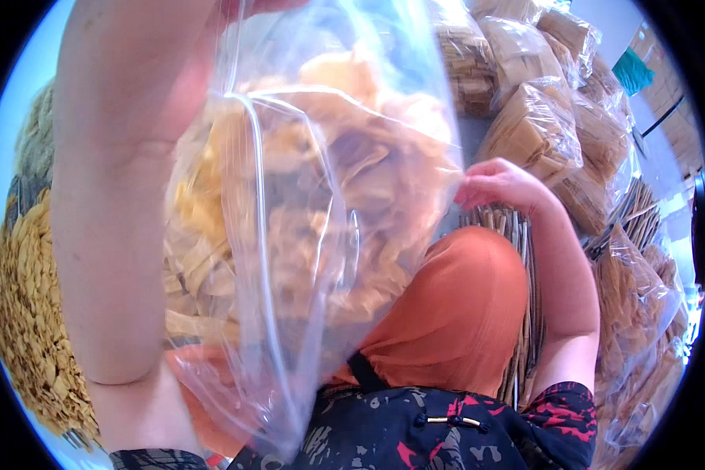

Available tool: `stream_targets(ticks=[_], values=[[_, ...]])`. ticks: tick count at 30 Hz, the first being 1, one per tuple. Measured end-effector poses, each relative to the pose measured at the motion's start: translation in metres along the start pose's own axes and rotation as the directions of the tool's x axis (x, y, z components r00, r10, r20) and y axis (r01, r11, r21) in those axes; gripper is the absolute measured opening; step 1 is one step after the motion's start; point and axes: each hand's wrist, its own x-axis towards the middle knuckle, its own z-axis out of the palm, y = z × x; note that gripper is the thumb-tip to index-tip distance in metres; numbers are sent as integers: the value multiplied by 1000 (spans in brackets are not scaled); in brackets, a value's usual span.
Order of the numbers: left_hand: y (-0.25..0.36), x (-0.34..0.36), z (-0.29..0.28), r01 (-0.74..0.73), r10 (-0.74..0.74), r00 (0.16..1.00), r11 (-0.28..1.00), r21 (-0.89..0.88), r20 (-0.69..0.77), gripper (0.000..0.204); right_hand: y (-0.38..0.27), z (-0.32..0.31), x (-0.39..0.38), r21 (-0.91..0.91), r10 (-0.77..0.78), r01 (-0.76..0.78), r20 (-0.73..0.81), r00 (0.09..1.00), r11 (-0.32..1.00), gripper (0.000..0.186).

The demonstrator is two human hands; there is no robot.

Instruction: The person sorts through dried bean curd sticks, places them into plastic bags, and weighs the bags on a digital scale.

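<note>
Nearby, the left forearm walls off the left side; the left hand, cut by the top edge, is at the upper part of the clear plastic bag, its grip impossible to tell. Yellowish folded sheets fill the bag, whose lower corner hangs over the lap. Well apart, the right hand curls loosely at the bag's right edge, contact unclear. The orange-clad knee and thin sticks crowd below; beyond a narrow gap, bagged bundles bound the far right.
</note>
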Motion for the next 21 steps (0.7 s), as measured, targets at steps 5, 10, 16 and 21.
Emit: stream_targets(ticks=[5, 10, 16, 21], values=[[-18, -38, -2, 229, -229, 966, 973, 19, 122, 15, -69, 53, -40, -282, -464, 499, 185, 866, 819, 31], [-84, -139, -4, 673, -635, 730, 733, -104, 251, 18, -84, 157, -48, -354, -453, 610, 435, 778, 709, 59], [-88, -234, -17, 646, -657, 713, 751, 134, 245, 24, -49, 174, -27, -548, -208, 622, 634, 745, 560, 35], [-83, -285, -45, -84, -301, 861, 710, 699, 409, 36, -79, 129, 65, -472, -166, 365, 411, 897, 803, 23]])
